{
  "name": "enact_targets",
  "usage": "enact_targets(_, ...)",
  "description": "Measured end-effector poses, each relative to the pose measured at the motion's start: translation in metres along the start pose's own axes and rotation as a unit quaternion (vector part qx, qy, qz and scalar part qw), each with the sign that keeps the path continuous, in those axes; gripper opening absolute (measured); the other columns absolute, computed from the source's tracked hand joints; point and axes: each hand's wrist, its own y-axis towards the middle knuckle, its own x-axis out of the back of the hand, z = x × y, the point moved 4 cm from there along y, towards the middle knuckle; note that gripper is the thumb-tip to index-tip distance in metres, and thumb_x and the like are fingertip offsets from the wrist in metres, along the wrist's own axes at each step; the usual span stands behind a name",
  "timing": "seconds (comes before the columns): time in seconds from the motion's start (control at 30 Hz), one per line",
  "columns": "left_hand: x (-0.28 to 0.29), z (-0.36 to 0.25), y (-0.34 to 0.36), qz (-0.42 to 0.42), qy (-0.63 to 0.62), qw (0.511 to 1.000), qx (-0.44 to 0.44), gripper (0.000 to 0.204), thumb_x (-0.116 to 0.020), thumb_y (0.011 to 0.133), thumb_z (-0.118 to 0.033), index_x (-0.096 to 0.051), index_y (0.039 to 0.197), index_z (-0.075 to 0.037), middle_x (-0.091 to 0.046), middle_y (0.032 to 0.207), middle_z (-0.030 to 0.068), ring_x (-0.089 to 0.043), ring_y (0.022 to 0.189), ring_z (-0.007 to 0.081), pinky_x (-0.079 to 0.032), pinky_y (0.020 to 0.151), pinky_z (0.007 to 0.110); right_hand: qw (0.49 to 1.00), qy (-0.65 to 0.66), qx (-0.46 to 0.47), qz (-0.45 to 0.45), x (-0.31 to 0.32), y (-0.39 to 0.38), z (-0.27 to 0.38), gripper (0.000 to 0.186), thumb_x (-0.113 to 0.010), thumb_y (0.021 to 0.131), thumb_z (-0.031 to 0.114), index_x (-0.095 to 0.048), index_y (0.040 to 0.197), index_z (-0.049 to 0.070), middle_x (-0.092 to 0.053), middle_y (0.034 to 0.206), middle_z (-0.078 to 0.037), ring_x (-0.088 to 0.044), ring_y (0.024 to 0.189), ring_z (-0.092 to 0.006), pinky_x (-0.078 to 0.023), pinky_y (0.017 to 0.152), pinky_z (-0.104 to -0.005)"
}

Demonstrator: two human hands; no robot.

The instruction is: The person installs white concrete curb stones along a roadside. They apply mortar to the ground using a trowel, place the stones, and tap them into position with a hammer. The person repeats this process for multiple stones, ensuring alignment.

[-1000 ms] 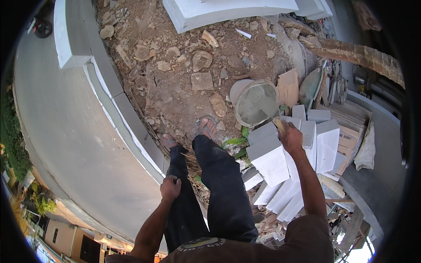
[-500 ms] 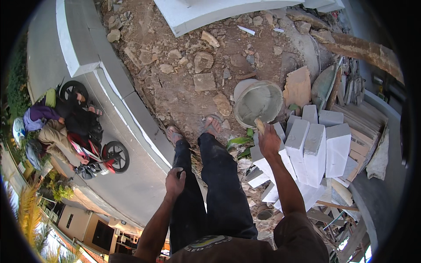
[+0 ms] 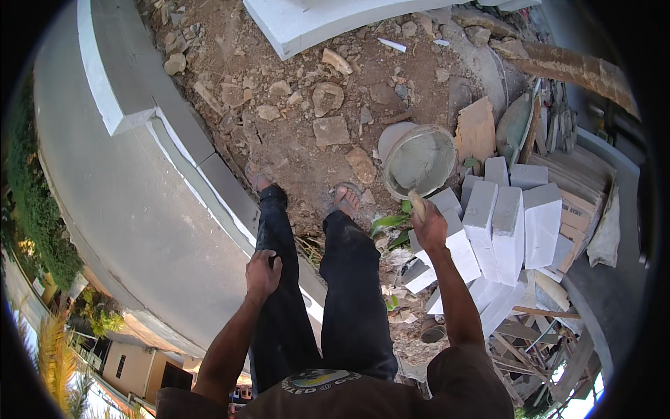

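My right hand (image 3: 431, 230) is closed round a pale, worn tool handle (image 3: 417, 204) just below a round bucket (image 3: 419, 157) of grey, wet mortar. Beside it lies a heap of white and grey blocks (image 3: 508, 234). My left hand (image 3: 263, 271) is closed near my dark-trousered left leg; what it holds, if anything, I cannot make out. To my left runs a low wall of white-edged blocks (image 3: 209, 174) with a grey strip of mortar (image 3: 180, 160) along it. My feet in sandals stand on rubbly soil.
A large white slab (image 3: 349, 21) lies at the top. Stacked boards (image 3: 586, 202), scrap wood (image 3: 530, 335) and a thick rough beam (image 3: 565, 66) are at the right. A paved road (image 3: 125, 230) curves past on the left, with hedge and buildings beyond.
A motorbike with riders seen half a second ago is gone from the road. My left foot has stepped up and leftward. My right hand has shifted left below the bucket since a second ago.
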Motion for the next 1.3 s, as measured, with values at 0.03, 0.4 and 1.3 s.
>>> enact_targets(0.03,0.004,0.003,-0.003,0.04,0.012,0.999,0.008,0.03,-0.066,0.094,-0.027,-0.072,0.113,-0.005,-0.07,0.117,0.0183,-0.066,0.11,0.0402,-0.051,0.1,0.047,0.999,0.021,-0.002,-0.033,0.0,-0.008,0.005,0.041,-0.075,0.092,0.024,-0.063,0.124,0.002,-0.072,0.1,-0.024,-0.071,0.096,-0.0426,-0.056,0.084,-0.0501)
enact_targets(0.4,0.017,0.011,0.004,0.079,0.019,0.996,0.027,0.033,-0.066,0.093,-0.029,-0.072,0.116,-0.006,-0.07,0.12,0.0141,-0.063,0.12,0.0333,-0.046,0.107,0.048,0.953,0.25,-0.085,-0.149,-0.076,-0.035,-0.012,0.033,-0.079,0.094,0.028,-0.063,0.103,0.0,-0.059,0.073,-0.007,-0.054,0.061,-0.0177,-0.047,0.058,-0.0384)
enact_targets(1.3,0.037,0.053,0.01,-0.024,-0.228,0.968,0.106,0.04,-0.068,0.093,-0.034,-0.07,0.121,-0.005,-0.064,0.125,0.0118,-0.056,0.128,0.0298,-0.04,0.113,0.047,0.897,-0.058,0.403,0.171,-0.18,0.249,0.555,0.047,-0.075,0.091,0.046,-0.064,0.114,0.006,-0.072,0.095,-0.022,-0.069,0.093,-0.0454,-0.053,0.08,-0.0529)
